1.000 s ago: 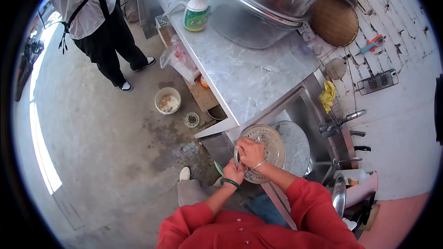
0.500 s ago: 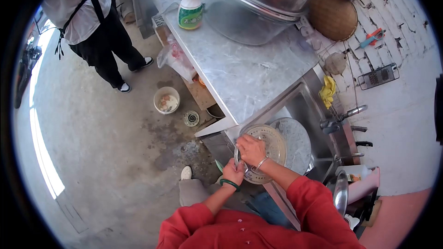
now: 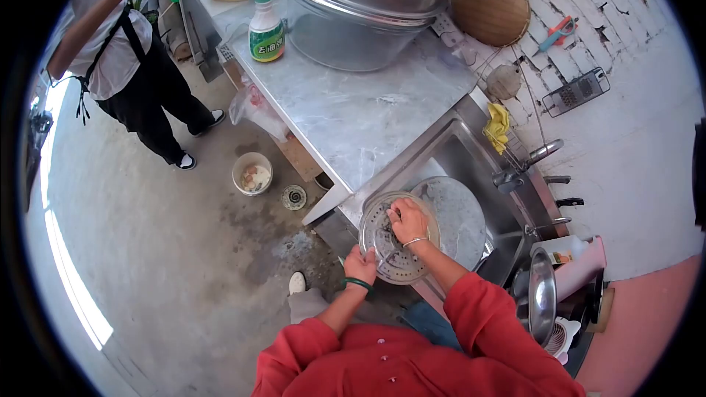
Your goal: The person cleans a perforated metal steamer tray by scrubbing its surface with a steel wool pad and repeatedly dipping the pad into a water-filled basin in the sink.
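A round, perforated metal steamer plate [image 3: 384,270] is held tilted over the near edge of the sink. My left hand [image 3: 360,266], with a green bangle at the wrist, grips its lower left rim. My right hand [image 3: 409,221], wearing a silver bracelet, presses curled fingers against the plate's upper inner face. Whatever lies under those fingers is hidden. Behind the plate, a round grey board or lid [image 3: 460,213] rests across the sink [image 3: 507,231].
A spray bottle [image 3: 266,33] and a big lidded glass-like bowl [image 3: 353,37] stand on the marbled counter [image 3: 368,117]. A bucket [image 3: 252,174] and a floor drain [image 3: 294,197] are at left. Another person [image 3: 132,66] stands beyond. A tap [image 3: 526,165] and steel bowl [image 3: 542,298] are at right.
My right hand has moved from the plate's left rim inward across its face. My left hand still holds the rim. The other person's hands have come into view at top left.
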Action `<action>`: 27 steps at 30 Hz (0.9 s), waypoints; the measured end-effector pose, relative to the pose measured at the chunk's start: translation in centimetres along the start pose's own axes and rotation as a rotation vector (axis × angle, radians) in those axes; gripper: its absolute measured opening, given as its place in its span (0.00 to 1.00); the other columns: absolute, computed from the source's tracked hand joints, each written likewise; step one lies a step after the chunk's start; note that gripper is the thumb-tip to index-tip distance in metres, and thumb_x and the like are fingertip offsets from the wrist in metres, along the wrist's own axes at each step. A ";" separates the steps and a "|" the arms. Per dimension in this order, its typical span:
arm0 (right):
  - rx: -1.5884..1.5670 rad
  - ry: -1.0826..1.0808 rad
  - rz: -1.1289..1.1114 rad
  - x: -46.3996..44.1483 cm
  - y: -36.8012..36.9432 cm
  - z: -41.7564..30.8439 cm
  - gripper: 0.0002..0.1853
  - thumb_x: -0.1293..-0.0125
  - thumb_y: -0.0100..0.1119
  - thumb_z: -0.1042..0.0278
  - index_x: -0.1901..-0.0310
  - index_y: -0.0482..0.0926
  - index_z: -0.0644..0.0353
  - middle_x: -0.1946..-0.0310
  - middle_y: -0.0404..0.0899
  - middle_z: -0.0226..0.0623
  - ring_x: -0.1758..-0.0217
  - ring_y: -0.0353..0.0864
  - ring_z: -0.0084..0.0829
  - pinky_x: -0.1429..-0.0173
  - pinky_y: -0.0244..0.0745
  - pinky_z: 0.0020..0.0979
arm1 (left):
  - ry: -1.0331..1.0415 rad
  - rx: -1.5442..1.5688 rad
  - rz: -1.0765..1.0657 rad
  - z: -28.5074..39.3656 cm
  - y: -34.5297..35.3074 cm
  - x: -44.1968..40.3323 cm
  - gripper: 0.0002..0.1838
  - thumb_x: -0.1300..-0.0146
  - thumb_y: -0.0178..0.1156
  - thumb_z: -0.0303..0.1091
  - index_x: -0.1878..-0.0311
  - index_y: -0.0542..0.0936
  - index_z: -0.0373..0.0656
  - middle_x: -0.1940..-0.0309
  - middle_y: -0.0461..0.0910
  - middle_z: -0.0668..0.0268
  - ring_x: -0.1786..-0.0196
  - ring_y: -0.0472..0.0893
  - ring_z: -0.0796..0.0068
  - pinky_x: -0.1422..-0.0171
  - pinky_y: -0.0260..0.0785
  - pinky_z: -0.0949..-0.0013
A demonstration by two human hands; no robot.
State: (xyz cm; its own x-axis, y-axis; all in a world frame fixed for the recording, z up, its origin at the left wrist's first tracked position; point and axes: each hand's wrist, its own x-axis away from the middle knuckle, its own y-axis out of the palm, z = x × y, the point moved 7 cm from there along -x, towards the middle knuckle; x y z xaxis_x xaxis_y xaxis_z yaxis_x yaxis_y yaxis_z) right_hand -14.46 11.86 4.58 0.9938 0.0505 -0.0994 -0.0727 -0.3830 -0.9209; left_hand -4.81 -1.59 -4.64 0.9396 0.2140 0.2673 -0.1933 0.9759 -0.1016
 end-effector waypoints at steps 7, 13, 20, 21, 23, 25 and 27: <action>0.061 -0.082 -0.007 0.3 -0.1 -0.7 0.05 0.43 0.55 0.65 0.67 0.74 0.55 0.67 0.75 0.39 0.62 0.77 0.44 0.63 0.72 0.44 | -0.110 -0.022 -0.071 1.5 -0.6 0.8 0.10 0.39 0.59 0.34 0.62 0.77 0.35 0.76 0.79 0.61 0.75 0.75 0.77 0.67 0.68 0.70; 0.043 -0.167 -0.088 3.3 -0.2 -2.2 0.04 0.43 0.55 0.65 0.68 0.74 0.54 0.67 0.77 0.39 0.64 0.78 0.44 0.64 0.72 0.46 | -0.024 0.275 0.037 -0.8 0.3 0.7 0.11 0.39 0.59 0.35 0.67 0.75 0.36 0.82 0.75 0.60 0.79 0.71 0.75 0.71 0.65 0.68; 0.100 -0.081 -0.018 -0.4 -0.4 -0.3 0.04 0.43 0.55 0.65 0.68 0.75 0.53 0.68 0.77 0.38 0.64 0.79 0.43 0.63 0.72 0.43 | -0.060 0.209 0.007 -2.5 1.0 0.8 0.11 0.39 0.59 0.35 0.68 0.75 0.36 0.84 0.74 0.61 0.81 0.68 0.75 0.73 0.64 0.65; 0.082 -0.142 -0.065 0.9 -0.4 -1.3 0.04 0.43 0.55 0.65 0.68 0.74 0.54 0.68 0.77 0.38 0.64 0.78 0.44 0.63 0.72 0.44 | -0.047 0.217 0.017 -2.6 1.2 0.7 0.10 0.39 0.58 0.35 0.67 0.75 0.37 0.84 0.74 0.62 0.81 0.69 0.75 0.72 0.64 0.65; 0.062 -0.198 -0.117 2.2 -0.2 -1.9 0.04 0.43 0.55 0.66 0.69 0.74 0.54 0.68 0.77 0.38 0.65 0.78 0.44 0.63 0.72 0.44 | -0.041 0.224 0.026 -2.5 1.0 0.8 0.10 0.39 0.58 0.35 0.67 0.75 0.37 0.84 0.74 0.62 0.80 0.69 0.76 0.72 0.65 0.65; -0.026 -0.217 -0.129 2.4 -0.2 -1.8 0.04 0.43 0.55 0.66 0.69 0.73 0.54 0.67 0.77 0.37 0.65 0.78 0.44 0.64 0.71 0.45 | -0.097 0.224 -0.084 -1.9 1.1 1.0 0.07 0.35 0.55 0.28 0.57 0.76 0.36 0.71 0.79 0.69 0.72 0.72 0.86 0.67 0.66 0.77; 0.043 -0.126 -0.154 -0.2 0.4 -0.4 0.03 0.43 0.55 0.66 0.68 0.74 0.53 0.66 0.77 0.36 0.64 0.79 0.43 0.63 0.72 0.44 | -0.086 0.217 -0.077 -1.9 1.1 1.0 0.07 0.35 0.55 0.28 0.57 0.76 0.36 0.72 0.79 0.69 0.72 0.72 0.86 0.67 0.66 0.77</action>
State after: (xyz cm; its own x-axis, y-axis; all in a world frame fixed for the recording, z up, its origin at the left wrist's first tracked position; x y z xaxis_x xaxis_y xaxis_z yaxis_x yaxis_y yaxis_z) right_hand -14.70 11.29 4.41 0.9751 0.2218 0.0003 0.0735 -0.3217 -0.9440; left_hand -3.61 -0.35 -6.27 0.9282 0.1325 0.3477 -0.1871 0.9739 0.1282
